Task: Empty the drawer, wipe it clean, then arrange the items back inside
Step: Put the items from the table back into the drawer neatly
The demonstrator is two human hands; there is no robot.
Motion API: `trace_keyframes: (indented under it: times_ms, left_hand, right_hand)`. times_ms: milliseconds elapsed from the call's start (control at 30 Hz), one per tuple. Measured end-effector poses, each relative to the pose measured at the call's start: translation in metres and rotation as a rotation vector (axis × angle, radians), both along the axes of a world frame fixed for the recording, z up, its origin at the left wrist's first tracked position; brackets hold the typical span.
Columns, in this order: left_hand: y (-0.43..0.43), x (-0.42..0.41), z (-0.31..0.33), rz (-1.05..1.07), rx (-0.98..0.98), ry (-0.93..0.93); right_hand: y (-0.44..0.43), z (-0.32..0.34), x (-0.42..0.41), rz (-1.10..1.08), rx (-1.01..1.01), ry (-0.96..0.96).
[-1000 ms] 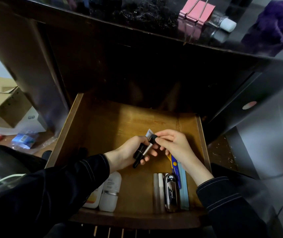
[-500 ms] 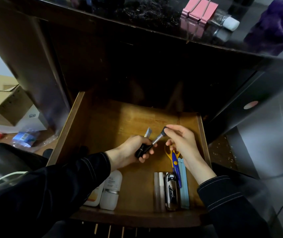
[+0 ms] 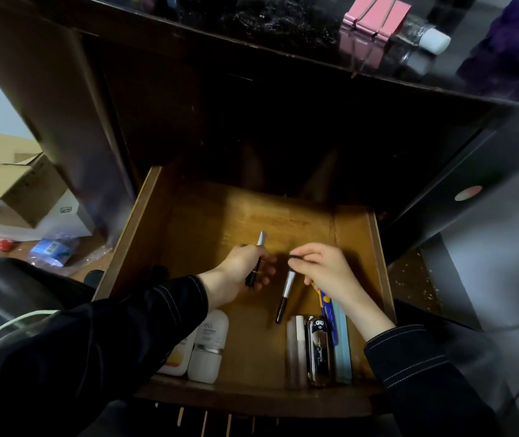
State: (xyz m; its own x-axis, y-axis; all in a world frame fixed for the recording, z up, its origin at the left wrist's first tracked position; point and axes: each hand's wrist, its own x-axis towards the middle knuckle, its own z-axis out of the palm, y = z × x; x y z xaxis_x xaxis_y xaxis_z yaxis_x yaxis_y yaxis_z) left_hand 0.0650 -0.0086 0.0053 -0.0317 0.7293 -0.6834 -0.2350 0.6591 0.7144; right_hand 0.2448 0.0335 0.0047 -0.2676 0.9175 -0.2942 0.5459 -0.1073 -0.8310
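While the left hand [image 3: 239,272] is gripping a black stick [image 3: 261,239] with a silver tip over the middle of the drawer [image 3: 144,234], the right hand [image 3: 330,272] is pinching the top end of a thin brush [image 3: 286,288], dark handle pointing at the front edge. Hands are sitting close, not touching. Two white bottles [image 3: 209,345] are lying in the front left corner, and scissors [image 3: 326,302], a shiny case [image 3: 318,351] and a pale tube [image 3: 296,342] are lining the front right.
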Motion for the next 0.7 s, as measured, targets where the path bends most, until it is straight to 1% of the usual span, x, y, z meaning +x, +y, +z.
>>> trace_keyframes:
  times_ms: [67,133,233,400,533,700]
  left_hand:
    - [-0.001,0.001,0.000,0.008,-0.001,0.000]
    - [-0.001,0.002,0.001,0.009,-0.002,-0.003]
    - [-0.002,0.002,0.004,0.005,0.002,-0.001]
    - [-0.004,0.001,0.007,0.003,0.009,0.002]
    - [-0.002,0.002,0.007,0.005,-0.005,0.001]
    - [-0.002,0.002,0.007,0.010,-0.007,0.006]
  right_hand:
    - [-0.002,-0.004,-0.003,0.060,-0.032,-0.066]
    - [-0.004,-0.007,-0.005,0.099,-0.062,-0.095]
    - [-0.008,-0.010,-0.007,0.214,-0.087,-0.141]
    - [-0.012,-0.016,-0.007,0.376,-0.007,-0.312]
    - [-0.014,-0.017,-0.005,0.516,-0.009,-0.423]
    - [-0.018,-0.018,-0.003,0.642,0.010,-0.504]
